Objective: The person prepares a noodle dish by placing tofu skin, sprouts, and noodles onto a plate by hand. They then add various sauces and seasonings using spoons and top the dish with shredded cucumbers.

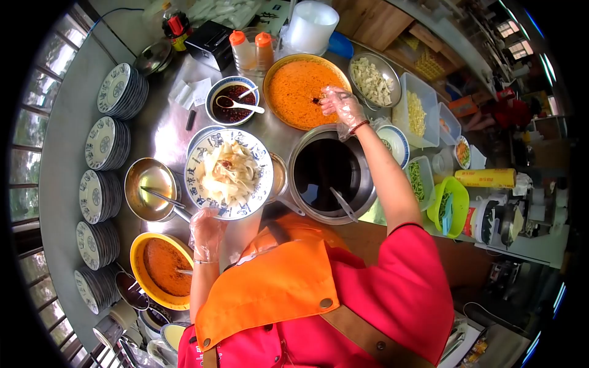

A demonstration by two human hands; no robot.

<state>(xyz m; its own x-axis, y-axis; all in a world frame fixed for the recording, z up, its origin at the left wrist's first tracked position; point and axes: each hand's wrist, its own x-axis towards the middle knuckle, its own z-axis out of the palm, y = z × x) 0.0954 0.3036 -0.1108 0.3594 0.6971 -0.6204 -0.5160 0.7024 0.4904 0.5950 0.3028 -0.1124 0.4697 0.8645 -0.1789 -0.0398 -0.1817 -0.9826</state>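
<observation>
My left hand (pixel 207 234), in a clear plastic glove, grips the lower edge of a blue-patterned white plate (pixel 197 161). Wide pale noodles (pixel 228 178) with a small reddish-brown topping lie on that plate. My right hand (pixel 342 105), gloved too, is over the right side of a large basin (pixel 268 92) of orange, speckled food. Its fingers are curled together; a small dark bit shows by their tips, and whether they hold it is unclear. Below this hand stands a metal pot (pixel 296 197) of dark liquid, a ladle (pixel 343 204) leaning in it.
Stacked plates (pixel 101 196) line the left side. Nearby are a bowl of dark sauce (pixel 215 113) with spoons, a metal bowl (pixel 130 184) with tongs, and a yellow basin (pixel 138 270) of red-brown sauce. Chopped-vegetable containers (pixel 432 116) and a green basket (pixel 460 211) stand right.
</observation>
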